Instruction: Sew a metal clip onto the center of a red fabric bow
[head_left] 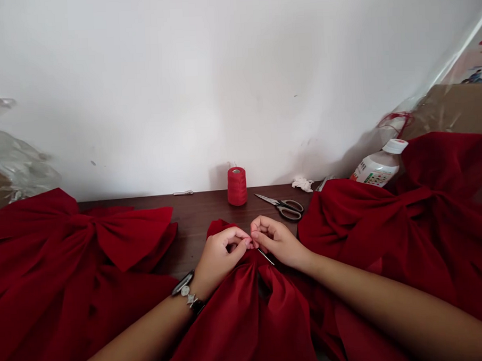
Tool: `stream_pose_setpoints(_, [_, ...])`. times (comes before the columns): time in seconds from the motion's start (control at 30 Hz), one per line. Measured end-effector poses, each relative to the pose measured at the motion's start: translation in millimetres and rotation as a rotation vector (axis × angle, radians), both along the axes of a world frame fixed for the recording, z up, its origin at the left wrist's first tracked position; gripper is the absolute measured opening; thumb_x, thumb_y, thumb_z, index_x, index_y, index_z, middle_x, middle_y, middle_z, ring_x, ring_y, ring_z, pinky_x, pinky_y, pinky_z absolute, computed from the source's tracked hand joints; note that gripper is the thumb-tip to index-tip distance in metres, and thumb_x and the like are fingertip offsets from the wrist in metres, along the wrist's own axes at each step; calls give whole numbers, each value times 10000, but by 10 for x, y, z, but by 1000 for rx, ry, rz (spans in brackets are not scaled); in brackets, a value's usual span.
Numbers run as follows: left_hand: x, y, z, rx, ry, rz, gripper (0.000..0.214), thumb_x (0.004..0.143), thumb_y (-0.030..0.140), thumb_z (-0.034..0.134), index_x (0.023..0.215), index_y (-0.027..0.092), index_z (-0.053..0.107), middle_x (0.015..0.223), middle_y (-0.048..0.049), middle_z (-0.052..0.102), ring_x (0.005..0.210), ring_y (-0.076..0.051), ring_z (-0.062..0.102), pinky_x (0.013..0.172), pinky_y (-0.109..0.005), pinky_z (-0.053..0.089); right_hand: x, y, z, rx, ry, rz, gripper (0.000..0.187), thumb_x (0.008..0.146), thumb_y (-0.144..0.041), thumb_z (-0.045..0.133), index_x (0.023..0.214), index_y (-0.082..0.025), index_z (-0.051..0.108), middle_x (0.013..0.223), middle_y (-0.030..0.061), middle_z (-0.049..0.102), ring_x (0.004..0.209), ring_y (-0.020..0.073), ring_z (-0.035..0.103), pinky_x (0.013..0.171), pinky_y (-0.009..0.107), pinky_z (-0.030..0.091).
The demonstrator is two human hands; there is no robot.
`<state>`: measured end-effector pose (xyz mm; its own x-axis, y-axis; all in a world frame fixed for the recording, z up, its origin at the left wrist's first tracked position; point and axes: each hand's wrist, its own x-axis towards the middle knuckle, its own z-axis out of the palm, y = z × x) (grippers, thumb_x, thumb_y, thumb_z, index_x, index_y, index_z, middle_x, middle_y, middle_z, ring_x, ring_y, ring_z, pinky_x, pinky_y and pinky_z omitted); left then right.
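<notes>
Brown desk (194, 214); lower mid-frame, left hand (223, 250) and right hand (282, 242) meet over gathered red fabric (242, 313); fingertips pinched, on what unclear.

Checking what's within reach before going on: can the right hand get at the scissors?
Likely yes: the scissors lie just beyond the right hand, handles uncovered, nothing visible between. But its fingertips are up close to the left hand above the red fabric, so they'd need to come away first.
</notes>
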<state>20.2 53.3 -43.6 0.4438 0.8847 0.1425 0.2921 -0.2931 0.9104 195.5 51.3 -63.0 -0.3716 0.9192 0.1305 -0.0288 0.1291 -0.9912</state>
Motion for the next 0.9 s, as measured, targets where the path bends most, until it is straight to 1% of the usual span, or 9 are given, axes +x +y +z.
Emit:
stream_pose_setpoints(0.13, [1,-17,22,-52,-9,8,127,857,233,544,805,170,640,787,-27,736,745,-154,694,704,-218,516,11,-17,-4,45,-24,9,340,894,-480,549,832,-156,468,686,-16,532,567,56,450,529,181,338])
stream_pose_setpoints(0.23, [-1,-15,29,-35,33,21,131,847,200,538,780,167,646,767,-21,729,716,-145,676,679,-213,501,21,-28,0,50,-56,14,316,911,-456,534,833,-156,472,695,-11,537,579,60,463,538,181,349])
stream_pose_setpoints(0.37, [2,-8,29,-16,54,23,150,845,178,536,766,162,663,768,-15,717,705,-131,660,673,-205,492,37,-52,16,22,-57,22,277,921,-415,533,844,-155,475,694,-9,541,587,60,473,534,175,355])
stream_pose_setpoints(0.5, [5,-16,22,-57,34,15,135,841,161,547,771,159,662,770,-11,721,699,-122,665,656,-195,493,53,-78,39,-22,-55,18,256,923,-394,535,851,-158,468,685,-12,545,554,54,461,515,170,351])
stream_pose_setpoints(0.77, [-8,-1,-3,-83,13,-12,100,816,120,557,768,165,633,761,1,729,679,-112,678,635,-184,494,89,-100,82,-43,-83,23,182,948,-311,503,857,-164,446,689,-16,559,538,45,456,519,163,353])
stream_pose_setpoints(0.9, [-7,20,-2,-105,9,-28,96,824,128,553,770,166,622,758,1,729,679,-113,683,626,-182,496,103,-101,86,-76,-79,20,174,952,-304,497,863,-167,438,695,-16,569,534,46,461,518,164,356])
